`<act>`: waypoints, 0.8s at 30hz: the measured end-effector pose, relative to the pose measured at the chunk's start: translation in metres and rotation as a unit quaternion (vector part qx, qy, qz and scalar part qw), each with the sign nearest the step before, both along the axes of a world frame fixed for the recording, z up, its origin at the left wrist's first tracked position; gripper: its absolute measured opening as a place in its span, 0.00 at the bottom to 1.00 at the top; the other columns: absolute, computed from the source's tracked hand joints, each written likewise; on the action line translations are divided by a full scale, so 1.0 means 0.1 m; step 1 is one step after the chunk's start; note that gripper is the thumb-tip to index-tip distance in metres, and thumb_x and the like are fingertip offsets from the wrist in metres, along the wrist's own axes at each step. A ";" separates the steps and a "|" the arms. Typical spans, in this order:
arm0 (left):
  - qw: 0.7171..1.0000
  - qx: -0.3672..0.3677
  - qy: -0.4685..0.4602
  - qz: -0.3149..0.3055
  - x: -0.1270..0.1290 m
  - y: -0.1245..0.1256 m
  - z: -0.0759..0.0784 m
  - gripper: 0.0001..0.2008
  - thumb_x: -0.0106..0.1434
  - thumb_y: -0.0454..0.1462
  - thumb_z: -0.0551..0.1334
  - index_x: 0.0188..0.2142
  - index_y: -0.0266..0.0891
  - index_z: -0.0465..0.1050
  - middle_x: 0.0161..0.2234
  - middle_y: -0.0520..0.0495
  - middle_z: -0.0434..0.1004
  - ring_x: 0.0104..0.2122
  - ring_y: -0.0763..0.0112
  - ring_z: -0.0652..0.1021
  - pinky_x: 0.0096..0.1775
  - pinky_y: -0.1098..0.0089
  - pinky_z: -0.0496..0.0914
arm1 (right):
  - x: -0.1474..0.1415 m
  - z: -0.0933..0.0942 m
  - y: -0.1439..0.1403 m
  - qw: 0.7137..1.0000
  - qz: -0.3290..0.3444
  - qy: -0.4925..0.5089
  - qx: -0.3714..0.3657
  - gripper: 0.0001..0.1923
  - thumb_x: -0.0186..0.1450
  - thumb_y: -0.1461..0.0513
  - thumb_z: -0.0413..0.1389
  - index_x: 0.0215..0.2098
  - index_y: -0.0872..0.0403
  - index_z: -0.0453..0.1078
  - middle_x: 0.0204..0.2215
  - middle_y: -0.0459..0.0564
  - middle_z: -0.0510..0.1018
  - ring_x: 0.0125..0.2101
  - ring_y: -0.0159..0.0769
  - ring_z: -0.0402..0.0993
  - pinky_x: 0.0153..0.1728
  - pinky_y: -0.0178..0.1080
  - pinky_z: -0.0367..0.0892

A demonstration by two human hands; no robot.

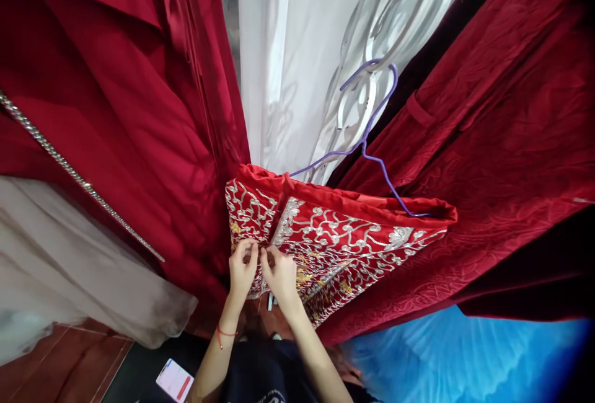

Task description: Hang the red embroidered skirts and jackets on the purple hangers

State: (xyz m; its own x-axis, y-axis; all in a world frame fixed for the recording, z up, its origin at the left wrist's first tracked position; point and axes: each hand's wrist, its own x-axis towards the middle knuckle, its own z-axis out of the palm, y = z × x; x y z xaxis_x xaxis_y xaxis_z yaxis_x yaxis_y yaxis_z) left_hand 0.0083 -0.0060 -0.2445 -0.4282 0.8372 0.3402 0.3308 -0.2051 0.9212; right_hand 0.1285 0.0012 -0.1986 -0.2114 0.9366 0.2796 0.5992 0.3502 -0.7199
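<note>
I'm working at the front opening of the embroidered red jacket [339, 239], which hangs on a purple hanger [372, 136] between other garments. My left hand [242, 270] and right hand [279, 273] are both pinched shut on the two front edges, fingertips nearly touching, so I judge I'm fastening a closure; the next move needs a fine, steady pinch. Around me: a red satin gown [116, 111], a dark red velvet robe [502, 142], a white curtain [288, 49], wooden floor [60, 372], a phone [174, 379]

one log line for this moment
left hand: pinching embroidered red garment front | right hand: same | purple hanger: holds garment
</note>
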 end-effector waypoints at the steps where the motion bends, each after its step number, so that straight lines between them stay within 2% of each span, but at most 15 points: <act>1: 1.000 -0.013 0.023 -0.002 -0.01 -0.02 -0.06 0.08 0.69 0.42 0.57 0.42 0.41 0.70 0.37 0.44 0.81 0.37 0.65 0.82 0.42 0.65 0.76 | -0.02 -0.11 0.01 0.999 -0.017 -0.027 -0.006 0.18 0.72 0.53 0.48 0.32 0.53 0.72 0.22 0.49 0.78 0.22 0.36 0.74 0.25 0.34 0.58; 3: 0.998 -0.029 0.064 -0.005 -0.04 -0.06 -0.11 0.07 0.68 0.40 0.57 0.42 0.42 0.71 0.39 0.44 0.81 0.39 0.64 0.82 0.45 0.63 0.76 | -0.03 -0.21 0.03 0.997 -0.053 -0.055 -0.010 0.20 0.71 0.49 0.49 0.35 0.54 0.74 0.24 0.52 0.80 0.23 0.38 0.76 0.26 0.35 0.58; 7: 0.996 -0.043 0.073 -0.016 -0.08 -0.15 -0.09 0.07 0.68 0.40 0.57 0.43 0.43 0.70 0.41 0.44 0.82 0.41 0.65 0.82 0.45 0.66 0.75 | -0.04 -0.23 0.06 0.993 -0.115 -0.038 -0.004 0.23 0.71 0.46 0.49 0.37 0.55 0.75 0.28 0.54 0.82 0.25 0.40 0.79 0.28 0.35 0.61; 11: 0.993 -0.072 0.066 -0.065 -0.11 -0.27 -0.12 0.07 0.69 0.39 0.56 0.42 0.43 0.70 0.39 0.45 0.82 0.40 0.66 0.82 0.42 0.67 0.76 | -0.13 -0.28 0.07 0.990 -0.126 0.062 -0.013 0.21 0.70 0.47 0.50 0.38 0.54 0.75 0.30 0.54 0.83 0.27 0.39 0.79 0.31 0.37 0.66; 14: 0.990 -0.073 0.076 -0.092 -0.15 -0.35 -0.15 0.06 0.68 0.38 0.56 0.42 0.43 0.71 0.39 0.46 0.82 0.39 0.66 0.82 0.43 0.67 0.76 | -0.17 -0.29 0.06 0.976 -0.100 0.183 -0.059 0.17 0.67 0.48 0.54 0.36 0.53 0.72 0.28 0.50 0.81 0.26 0.37 0.76 0.30 0.36 0.67; 16: 0.988 -0.078 0.088 -0.096 -0.17 -0.36 -0.12 0.06 0.67 0.38 0.59 0.43 0.43 0.71 0.39 0.46 0.82 0.39 0.66 0.82 0.41 0.68 0.75 | -0.17 -0.25 0.02 0.954 -0.051 0.268 -0.120 0.15 0.65 0.49 0.56 0.34 0.53 0.69 0.22 0.44 0.75 0.21 0.31 0.70 0.25 0.33 0.64; 18: 0.985 -0.088 0.116 -0.089 -0.19 -0.34 -0.05 0.08 0.64 0.38 0.61 0.44 0.44 0.71 0.39 0.47 0.82 0.38 0.67 0.82 0.39 0.70 0.73 | -0.15 -0.19 -0.03 0.920 -0.010 0.343 -0.190 0.14 0.64 0.51 0.57 0.32 0.52 0.65 0.16 0.37 0.65 0.15 0.25 0.58 0.18 0.30 0.55; 20: 0.978 -0.106 0.165 -0.077 -0.18 -0.28 0.04 0.08 0.63 0.38 0.63 0.42 0.44 0.72 0.35 0.49 0.81 0.33 0.69 0.80 0.35 0.72 0.70 | -0.13 -0.11 -0.08 0.885 0.015 0.393 -0.250 0.12 0.62 0.53 0.57 0.31 0.52 0.64 0.13 0.33 0.57 0.13 0.22 0.47 0.16 0.29 0.46; 22: 0.964 -0.126 0.224 -0.067 -0.16 -0.22 0.13 0.04 0.63 0.40 0.63 0.37 0.43 0.73 0.27 0.53 0.78 0.28 0.71 0.78 0.31 0.73 0.64 | -0.11 -0.05 -0.12 0.855 0.038 0.422 -0.297 0.10 0.61 0.55 0.57 0.30 0.52 0.63 0.12 0.32 0.55 0.12 0.21 0.42 0.14 0.28 0.42; 24: 0.951 -0.141 0.268 -0.061 -0.12 -0.18 0.20 0.06 0.63 0.40 0.64 0.31 0.43 0.73 0.21 0.54 0.74 0.24 0.72 0.75 0.29 0.72 0.59 | -0.08 0.00 -0.14 0.838 0.054 0.434 -0.326 0.09 0.60 0.56 0.57 0.29 0.52 0.63 0.11 0.32 0.56 0.11 0.20 0.40 0.13 0.28 0.39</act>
State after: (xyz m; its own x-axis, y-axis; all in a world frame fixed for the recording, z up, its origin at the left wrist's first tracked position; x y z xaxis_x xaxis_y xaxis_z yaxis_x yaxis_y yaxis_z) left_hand -0.0039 -0.0239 -0.2247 -0.1507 0.9598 0.2366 0.7579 -0.0415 0.6511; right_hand 0.1201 -0.0128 -0.1990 -0.2864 0.9388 -0.1916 -0.2582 -0.2682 -0.9281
